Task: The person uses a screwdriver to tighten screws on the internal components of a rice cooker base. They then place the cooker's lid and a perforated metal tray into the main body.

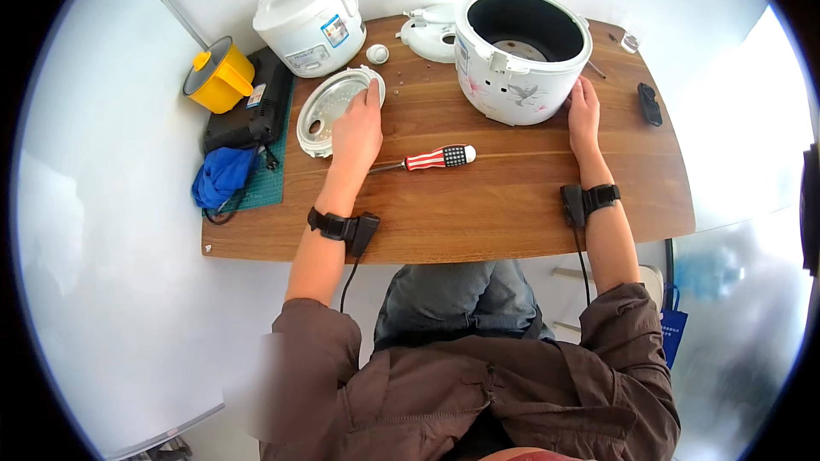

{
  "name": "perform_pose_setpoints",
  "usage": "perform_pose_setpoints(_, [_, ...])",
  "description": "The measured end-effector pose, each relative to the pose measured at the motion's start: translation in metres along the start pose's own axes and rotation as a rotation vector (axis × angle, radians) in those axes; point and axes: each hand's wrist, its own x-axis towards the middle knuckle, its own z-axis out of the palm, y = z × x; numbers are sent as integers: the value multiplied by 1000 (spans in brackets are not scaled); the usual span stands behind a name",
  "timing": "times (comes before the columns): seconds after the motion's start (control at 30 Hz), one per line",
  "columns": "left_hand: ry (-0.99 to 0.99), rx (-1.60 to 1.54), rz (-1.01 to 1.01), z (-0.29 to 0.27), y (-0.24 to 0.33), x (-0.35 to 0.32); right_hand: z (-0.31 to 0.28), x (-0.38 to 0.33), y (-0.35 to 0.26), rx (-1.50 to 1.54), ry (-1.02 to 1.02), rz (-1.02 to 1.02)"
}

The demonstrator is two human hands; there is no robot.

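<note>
My left hand [357, 131] is closed on the right rim of a round, perforated metal lid plate [327, 101] with a white edge, which rests on the table. My palm hides part of the plate. Right of it lies a screwdriver [437, 157] with a striped red and white handle; its shaft tip is hidden by my left wrist. My right hand [583, 111] touches the lower right side of a white rice cooker body [525, 94] with a flower print, fingers stretched along its wall. The cooker body stands upright, uncovered, showing a dark interior. Behind its left side lies a white cooker lid [429, 38].
Another white rice cooker [309, 21], closed, stands back left, with a small white cap [377, 54] beside it. A yellow pot [220, 75] sits on a black case [256, 119] near a blue cloth [224, 177]. A small black object [649, 105] lies at the right edge.
</note>
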Motion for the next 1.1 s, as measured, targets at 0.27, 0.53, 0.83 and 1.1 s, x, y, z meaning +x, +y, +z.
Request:
perform_pose_setpoints(0.27, [-13, -117, -85, 11, -15, -10, 13, -29, -57, -200, 130, -817])
perform_pose_setpoints(0.53, [0, -185, -53, 15, -17, -6, 53, -34, -142, -896, -69, -1291])
perform_pose_setpoints(0.83, [-55, -222, -99, 8, -12, -7, 8, 31, -122, -904, -64, -1249])
perform_pose_setpoints(1.1, [-35, -184, -68, 4, -9, -8, -20, 60, -104, -887, 10, -1158])
